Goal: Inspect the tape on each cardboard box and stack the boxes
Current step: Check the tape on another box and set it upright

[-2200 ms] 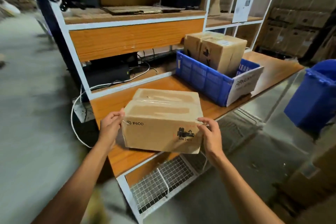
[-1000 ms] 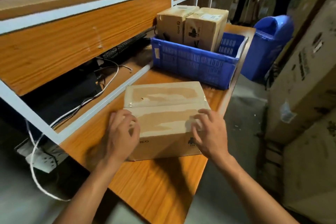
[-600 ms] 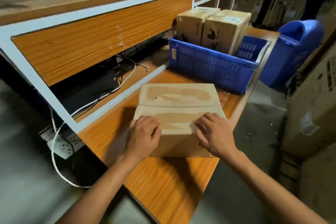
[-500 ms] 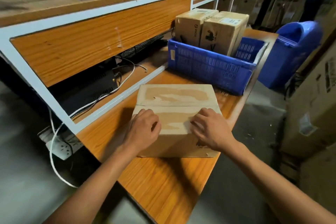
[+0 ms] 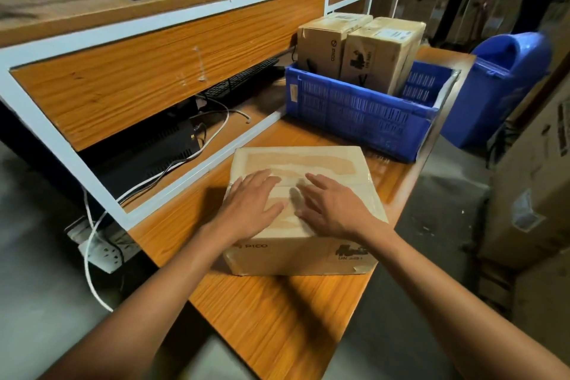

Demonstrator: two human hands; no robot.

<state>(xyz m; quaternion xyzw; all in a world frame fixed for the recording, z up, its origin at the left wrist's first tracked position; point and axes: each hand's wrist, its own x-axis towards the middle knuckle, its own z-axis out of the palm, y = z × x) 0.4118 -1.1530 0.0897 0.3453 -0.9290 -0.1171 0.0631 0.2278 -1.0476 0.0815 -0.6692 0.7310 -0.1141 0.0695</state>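
1. Power strip (image 5: 101, 251): far left of the blue crate (image 5: 354, 114), below table level, white cable attached.
2. Black device (image 5: 148, 148): left of the crate, under the shelf.
3. Keyboard (image 5: 243, 77): just left of the crate, behind it.
4. Left hand (image 5: 253, 210): flat, fingers straight and spread, palm down on the box top.
5. Cardboard box (image 5: 296, 160): on the wooden table (image 5: 277, 318), just in front of the crate, apart from it; clear tape (image 5: 288, 174) across its top seam.
6. Right hand (image 5: 330, 210): flat, fingers spread, pressing the same top beside the left.
7. Two cardboard boxes (image 5: 324, 43), (image 5: 382, 49): upright inside the crate, touching.
8. Blue bin (image 5: 499, 86): right of the crate, off the table.
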